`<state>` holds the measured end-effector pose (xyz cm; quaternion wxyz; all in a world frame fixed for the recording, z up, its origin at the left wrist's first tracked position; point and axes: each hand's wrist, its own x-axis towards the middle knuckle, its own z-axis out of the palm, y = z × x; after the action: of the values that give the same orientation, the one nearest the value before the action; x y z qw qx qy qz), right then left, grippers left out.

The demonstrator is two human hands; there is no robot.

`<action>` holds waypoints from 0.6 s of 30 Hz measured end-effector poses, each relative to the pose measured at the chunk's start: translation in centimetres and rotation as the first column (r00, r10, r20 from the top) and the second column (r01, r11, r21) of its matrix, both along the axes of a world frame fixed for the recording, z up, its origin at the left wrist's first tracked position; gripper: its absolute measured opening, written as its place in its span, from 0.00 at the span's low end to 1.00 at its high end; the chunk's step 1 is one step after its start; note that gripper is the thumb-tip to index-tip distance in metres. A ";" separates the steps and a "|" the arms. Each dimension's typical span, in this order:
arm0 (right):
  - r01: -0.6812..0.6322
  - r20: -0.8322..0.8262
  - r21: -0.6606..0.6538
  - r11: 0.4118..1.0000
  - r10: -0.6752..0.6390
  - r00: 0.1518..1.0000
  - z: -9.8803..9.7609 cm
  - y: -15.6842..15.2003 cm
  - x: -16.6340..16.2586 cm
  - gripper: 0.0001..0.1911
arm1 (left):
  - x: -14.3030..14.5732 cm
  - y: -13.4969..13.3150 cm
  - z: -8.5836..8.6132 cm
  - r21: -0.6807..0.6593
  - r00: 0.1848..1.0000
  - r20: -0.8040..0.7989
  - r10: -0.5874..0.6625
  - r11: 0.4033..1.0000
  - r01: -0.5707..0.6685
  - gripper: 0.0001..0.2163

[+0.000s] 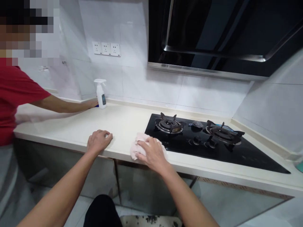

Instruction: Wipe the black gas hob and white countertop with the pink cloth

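Observation:
My right hand [153, 153] presses a pale pink cloth [138, 148] onto the counter, its fingers bent over the fabric. The cloth lies bunched at the front edge, beside the left corner of the black gas stove [175, 146]. To the left, my left hand [99, 140] rests on the white countertop [123, 121] near its front edge. Its fingers are loosely bent, with a gap between thumb and forefinger, and nothing shows in it.
A white spray bottle [101, 94] stands near the back wall, where a co-worker's hand [92, 103] reaches beside it, over something blue. Two burners and a metal scourer [197, 124] are on the stove. A black range hood [213, 34] overhangs it.

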<state>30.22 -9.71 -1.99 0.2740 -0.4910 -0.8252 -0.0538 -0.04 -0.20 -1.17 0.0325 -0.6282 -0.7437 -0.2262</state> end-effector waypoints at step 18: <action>0.408 0.047 0.249 0.878 -0.432 0.901 -3.4 -2.8 9.9 0.23 | 0.9 -1.0 -0.8 0.075 0.997 0.074 0.002 0.997 -0.008 0.16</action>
<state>40.08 -12.55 -5.35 0.2691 -0.6195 -0.6996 -0.2332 0.84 -1.23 -1.92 0.0291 -0.6158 -0.7369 -0.2773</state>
